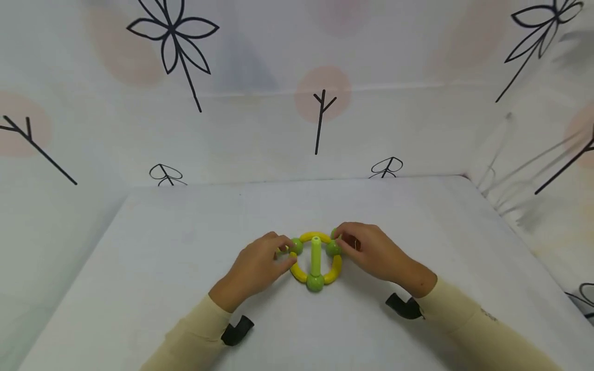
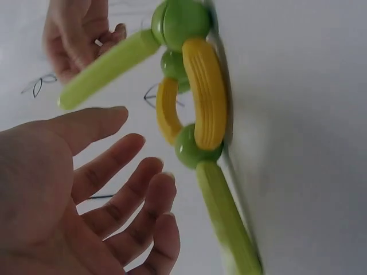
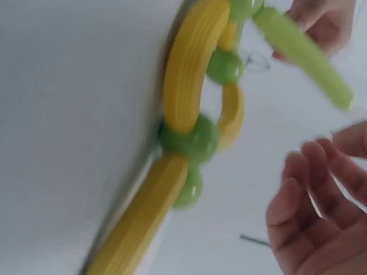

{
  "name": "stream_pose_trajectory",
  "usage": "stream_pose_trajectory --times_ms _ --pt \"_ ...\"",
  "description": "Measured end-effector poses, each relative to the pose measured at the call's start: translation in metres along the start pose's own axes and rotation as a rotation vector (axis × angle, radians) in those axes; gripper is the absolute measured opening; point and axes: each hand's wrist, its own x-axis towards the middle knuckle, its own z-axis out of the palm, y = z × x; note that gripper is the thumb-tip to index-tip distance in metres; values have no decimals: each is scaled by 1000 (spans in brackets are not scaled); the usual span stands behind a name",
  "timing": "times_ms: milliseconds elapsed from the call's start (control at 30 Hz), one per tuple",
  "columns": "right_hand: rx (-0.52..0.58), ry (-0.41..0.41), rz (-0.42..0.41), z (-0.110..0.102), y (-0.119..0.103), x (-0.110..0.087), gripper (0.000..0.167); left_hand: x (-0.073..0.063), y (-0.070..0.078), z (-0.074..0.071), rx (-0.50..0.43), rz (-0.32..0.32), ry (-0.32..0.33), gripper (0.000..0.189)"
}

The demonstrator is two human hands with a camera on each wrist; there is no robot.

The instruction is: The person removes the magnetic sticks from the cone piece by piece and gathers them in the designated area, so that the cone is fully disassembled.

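A ring of curved yellow rods (image 1: 335,270) joined by green balls (image 1: 315,283) lies on the table. From its front ball rises a light-green rod (image 1: 315,260). My left hand (image 1: 260,265) hovers beside the left ball (image 1: 295,246); in the left wrist view its fingers are relaxed, apart from the toy, and a second light-green rod (image 2: 226,217) extends from the ring. My right hand (image 1: 376,252) is near the right ball (image 1: 332,248). Its loosely bent fingers hold nothing in the right wrist view, where a yellow rod (image 3: 140,217) extends beside a smaller-looking green ball (image 3: 189,189).
The white table (image 1: 195,232) meets a printed cloth backdrop (image 1: 250,134) at its far edge. A black curved piece shows at each cuff, one at the left sleeve (image 1: 185,335) and one at the right sleeve (image 1: 464,319).
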Motion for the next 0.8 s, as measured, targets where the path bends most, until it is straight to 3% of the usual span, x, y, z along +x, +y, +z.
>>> stream_pose_trajectory --times_ms 133,233,367,567,800 --pt "75 84 -38 11 -8 -5 19 0 4 12 -29 30 -75 27" --pt "116 109 -60 16 -13 -7 34 1 5 20 -40 52 -97 30" --pt "147 70 -95 21 -15 -9 52 1 7 26 -51 74 -106 33" --pt "132 10 -133 26 -16 -11 55 -1 10 30 -47 100 -103 34" --pt "97 -22 -68 26 -16 -8 55 -2 8 34 -35 112 -106 34"
